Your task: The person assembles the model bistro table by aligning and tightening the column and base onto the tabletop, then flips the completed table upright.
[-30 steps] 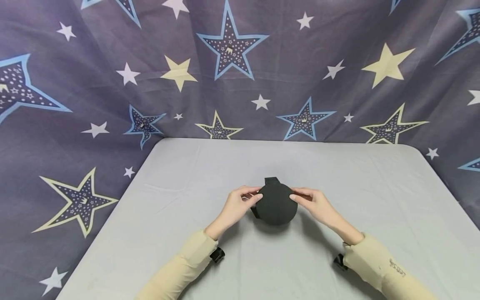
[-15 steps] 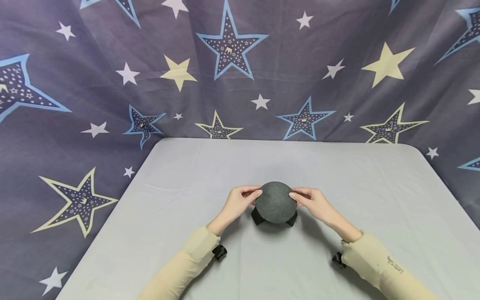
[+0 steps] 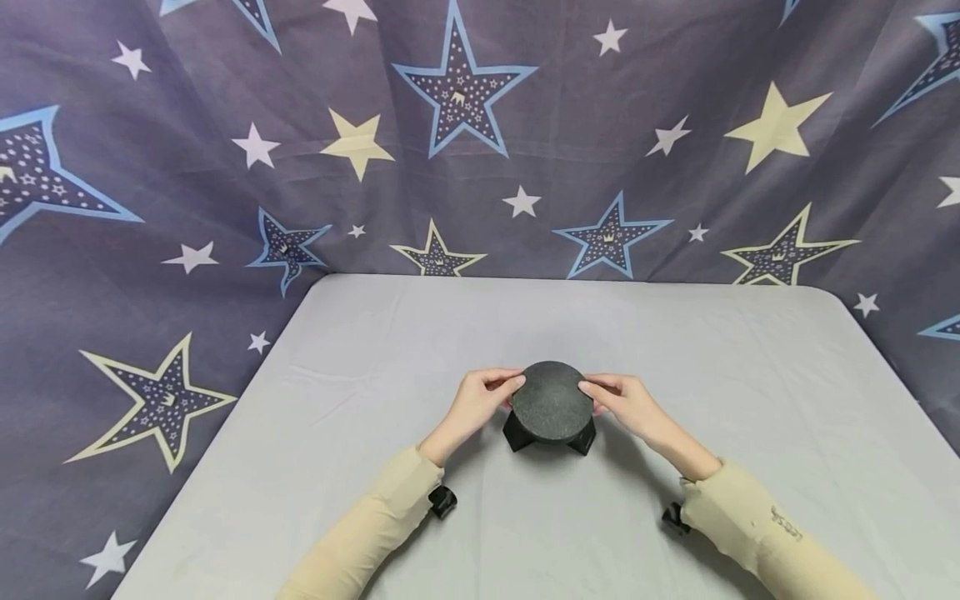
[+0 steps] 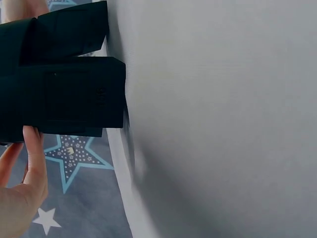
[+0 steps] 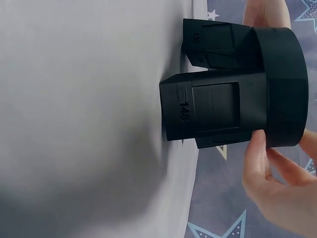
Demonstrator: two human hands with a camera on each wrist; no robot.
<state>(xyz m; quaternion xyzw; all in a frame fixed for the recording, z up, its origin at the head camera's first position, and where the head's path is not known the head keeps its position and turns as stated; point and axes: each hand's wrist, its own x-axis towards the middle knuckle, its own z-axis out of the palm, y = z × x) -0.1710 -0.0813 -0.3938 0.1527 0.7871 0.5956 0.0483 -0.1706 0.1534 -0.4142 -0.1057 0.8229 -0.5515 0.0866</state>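
Observation:
A black round-topped stand [image 3: 552, 402] with several stubby legs is held upright over the table, its flat dark disc facing up. Two of its legs show at the front in the head view. My left hand [image 3: 477, 402] pinches the disc's left edge, thumb on top and fingers below. On the opposite edge, my right hand [image 3: 628, 407] pinches the rim the same way. Raised digits, 148, mark one leg [image 5: 213, 108] in the right wrist view. In the left wrist view, another leg [image 4: 79, 96] has its lower end close to the tabletop.
A pale cloth-covered table [image 3: 420, 333] lies under both hands. Behind it and along the left hangs a dark curtain [image 3: 555, 125] printed with stars. Black wrist cameras sit at the left cuff [image 3: 442, 502] and the right cuff [image 3: 675, 518].
The stand has tilted and turned between the hands: a leg showed behind the disc and another at left; now two point down at the front. Both hands keep hold of the rim.

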